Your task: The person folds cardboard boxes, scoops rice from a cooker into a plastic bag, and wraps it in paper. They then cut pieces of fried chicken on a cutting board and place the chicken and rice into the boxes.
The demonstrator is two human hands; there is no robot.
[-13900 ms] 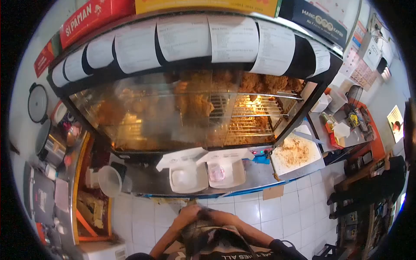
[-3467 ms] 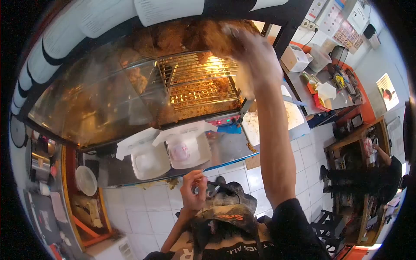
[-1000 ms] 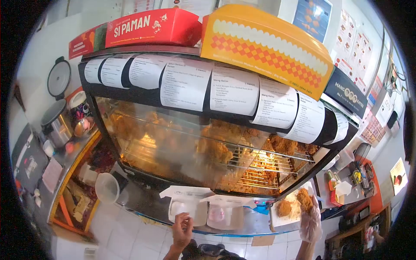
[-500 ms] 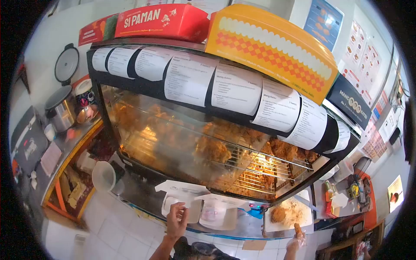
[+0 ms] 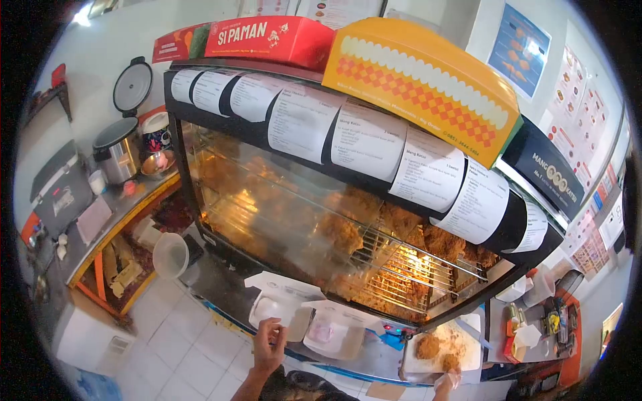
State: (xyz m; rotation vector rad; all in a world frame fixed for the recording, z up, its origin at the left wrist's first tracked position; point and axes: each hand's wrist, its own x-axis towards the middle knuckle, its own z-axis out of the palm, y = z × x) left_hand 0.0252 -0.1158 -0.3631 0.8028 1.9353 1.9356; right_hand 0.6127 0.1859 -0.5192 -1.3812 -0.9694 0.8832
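Observation:
My left hand (image 5: 269,342) is raised at the front edge of a white open carton (image 5: 294,324), its fingers loosely bent and nothing seen in them. Inside the carton is a white rounded mound (image 5: 267,308). Beside it stands a second open carton (image 5: 348,342) with a small pinkish wrapped item (image 5: 322,331). My right hand (image 5: 447,382), in what looks like a clear glove, holds a piece of fried chicken (image 5: 450,362) by its lower end at the front of a white cutting board (image 5: 416,365). Another fried piece (image 5: 427,346) and crumbs lie on the board, with a knife (image 5: 472,331) at its right.
A heated display case (image 5: 364,267) of fried chicken stands behind the counter edge, order slips (image 5: 302,123) along its top. A clear plastic tub (image 5: 171,255) is at the left, a rice cooker (image 5: 120,150) farther back. A red tray (image 5: 519,334) sits at the right.
My right hand has lowered and moved left, bringing the chicken piece down to the board's front part. My left hand stays by the carton. The view has shifted a little.

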